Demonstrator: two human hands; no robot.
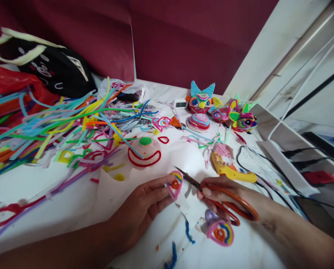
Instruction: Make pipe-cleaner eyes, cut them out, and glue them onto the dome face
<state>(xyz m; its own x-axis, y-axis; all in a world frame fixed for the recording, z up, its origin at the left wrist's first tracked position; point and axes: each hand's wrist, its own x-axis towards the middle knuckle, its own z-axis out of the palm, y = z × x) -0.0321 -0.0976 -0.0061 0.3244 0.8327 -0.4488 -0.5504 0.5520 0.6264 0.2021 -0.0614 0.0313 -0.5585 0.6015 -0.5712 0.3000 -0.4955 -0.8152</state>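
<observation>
My left hand (147,200) pinches a small teardrop-shaped pipe-cleaner piece (175,184), pink-rimmed with a yellow and blue arc and an orange ring, backed with white paper. In my right hand (215,194) are orange-handled scissors (234,203), their dark blades pointing up and left beside the piece's upper edge. A similar pink-rimmed piece (220,233) lies on the table below my right hand, next to a purple loop (210,216). Ahead of my left hand rests a pale round form (144,149) with a green dot and a red smile outline. White paper (113,198) lies under my left hand.
Loose pipe cleaners (57,123) heap across the left, before a black bag (57,67). A yellow glue gun (232,172) lies at right, near black cables and a white power strip (290,168). Colourful figures (201,102) and a small digital clock (180,104) stand at the back.
</observation>
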